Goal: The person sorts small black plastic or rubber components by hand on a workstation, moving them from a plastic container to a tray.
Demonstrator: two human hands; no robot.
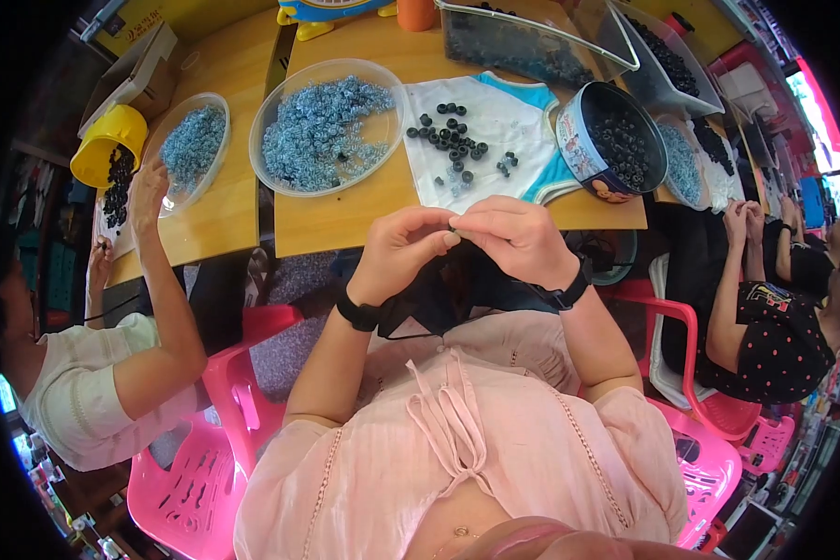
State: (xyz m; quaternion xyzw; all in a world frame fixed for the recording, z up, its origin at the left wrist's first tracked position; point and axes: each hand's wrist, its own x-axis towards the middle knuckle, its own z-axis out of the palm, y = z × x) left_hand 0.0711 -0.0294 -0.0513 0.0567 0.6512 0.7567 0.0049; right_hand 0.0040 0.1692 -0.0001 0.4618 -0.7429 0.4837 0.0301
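Fingertip to fingertip, my left hand (403, 254) and my right hand (515, 245) meet just off the table's front edge. Both are closed in a pinch on a small dark piece (453, 225), mostly hidden by the fingers. Just beyond them, a white cloth with blue trim (523, 103) lies on the table. Several round black pieces (455, 140) and some small blue-grey bits (507, 164) are scattered over it. Left of the cloth sits a round clear tray (259, 131) heaped with small translucent blue pieces (322, 121). On its right, a tilted round tin (581, 140) holds black ring-shaped pieces (621, 149).
Clear plastic bins (513, 47) of black pieces stand at the back. At the left, a person (159, 196) works by a yellow bucket (112, 145) and another blue-filled tray (222, 140). More people (765, 317) sit at the right. Pink chairs (187, 476) flank me.
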